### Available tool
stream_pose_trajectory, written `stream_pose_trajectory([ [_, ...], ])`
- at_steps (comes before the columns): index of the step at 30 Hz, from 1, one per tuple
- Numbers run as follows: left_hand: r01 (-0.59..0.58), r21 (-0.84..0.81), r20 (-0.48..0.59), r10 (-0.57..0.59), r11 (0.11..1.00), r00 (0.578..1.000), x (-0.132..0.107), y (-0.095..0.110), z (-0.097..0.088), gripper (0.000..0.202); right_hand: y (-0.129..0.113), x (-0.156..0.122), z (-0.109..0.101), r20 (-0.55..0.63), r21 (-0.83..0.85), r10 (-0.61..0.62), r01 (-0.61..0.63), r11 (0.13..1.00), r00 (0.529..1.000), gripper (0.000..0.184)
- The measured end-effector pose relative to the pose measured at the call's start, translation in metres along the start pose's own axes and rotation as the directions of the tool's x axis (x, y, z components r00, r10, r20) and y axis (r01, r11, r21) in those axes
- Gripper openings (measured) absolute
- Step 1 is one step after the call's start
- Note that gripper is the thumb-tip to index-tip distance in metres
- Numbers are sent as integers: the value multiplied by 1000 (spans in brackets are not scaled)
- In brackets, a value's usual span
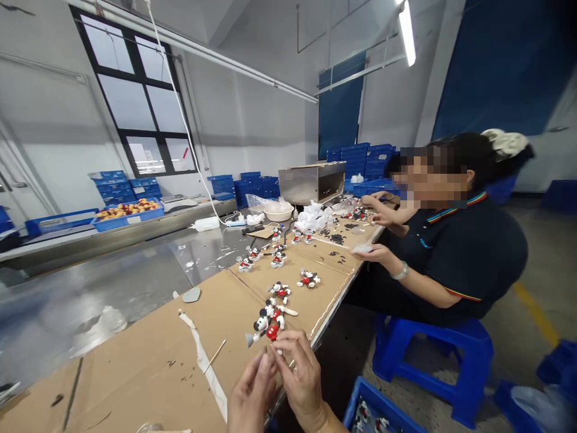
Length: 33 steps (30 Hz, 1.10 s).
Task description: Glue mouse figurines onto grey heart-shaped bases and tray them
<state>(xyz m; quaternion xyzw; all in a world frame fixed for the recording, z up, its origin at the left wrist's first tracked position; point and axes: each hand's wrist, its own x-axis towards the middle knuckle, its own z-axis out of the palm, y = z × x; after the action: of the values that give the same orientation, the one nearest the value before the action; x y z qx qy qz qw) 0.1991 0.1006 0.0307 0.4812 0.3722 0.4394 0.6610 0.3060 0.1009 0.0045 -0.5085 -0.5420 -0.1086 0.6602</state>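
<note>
At the far left a blue tray point(127, 215) of yellowish pieces sits on the steel bench point(135, 282), well away from the hands. Nearer, a cardboard sheet point(148, 367) covers the worktop, with a white strip point(204, 361) and a thin wooden stick point(215, 355) lying on it.

The left hand point(251, 394) comes up from the bottom edge, back toward the camera, fingers bunched and pointing up and to the right. The toy figure point(267, 326), black, white and red, is just above the fingertips at the near edge of the cardboard. Both hands seem to pinch its lower end, though the fingers hide the contact. The right hand point(303, 377) is pressed against the left, its fingers curled in and closed.

More toy figures point(280, 293) lie in a row beyond. A blue crate point(360, 397) is below the right wrist. Farther right, a co-worker point(455, 252) sits on a blue stool point(433, 355).
</note>
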Motion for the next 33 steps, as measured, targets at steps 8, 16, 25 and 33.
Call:
stream_pose_trajectory([
  [8, 26, -163, -60, -37, 986, 998, 32, 32, -29, 40, -21, -12, 16, 217, 187, -40, -1, 982, 975, 40],
  [16, -134, 335, 56, 122, 933, 991, 70, 24, -62, 36, 0, 1, 14, 305, 147, 349, -405, 902, 886, 18],
  [25, -200, 704, 183, 99, 682, 978, 81, 24, -78, 22, 38, 11, 28, 518, 31, 504, -604, 796, 691, 23],
  [33, -182, 925, 147, 128, 334, 981, 81, 25, -87, 11, 47, 16, 30, 592, 22, 482, -611, 792, 646, 34],
])
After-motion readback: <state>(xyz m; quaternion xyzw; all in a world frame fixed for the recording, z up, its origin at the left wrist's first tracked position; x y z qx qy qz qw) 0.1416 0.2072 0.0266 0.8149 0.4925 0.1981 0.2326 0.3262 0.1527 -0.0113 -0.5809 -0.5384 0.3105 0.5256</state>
